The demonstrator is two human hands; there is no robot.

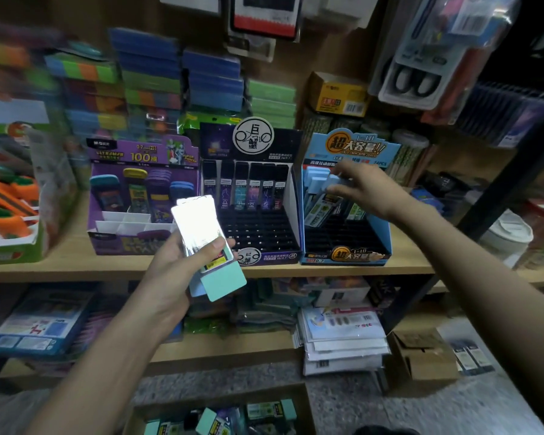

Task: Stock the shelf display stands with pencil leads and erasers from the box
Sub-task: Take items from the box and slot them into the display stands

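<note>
At the wooden shelf (343,271), your left hand (176,265) grips a stack of lead cases (201,227) in front of the black display stand (264,227). Your right hand (368,189) reaches into the blue display stand (387,233), thumb and fingers pinching a blurred blue-capped case (338,180). More cases lie in the box (300,403) below.

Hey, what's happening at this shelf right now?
A person is stocking a stationery shelf. Their left hand holds a small stack of lead packs, partly washed out by glare. Their right hand reaches into the blue display stand, at the blue-capped packs standing there; blur hides whether it grips one. More stock lies in the box on the floor below.
</note>
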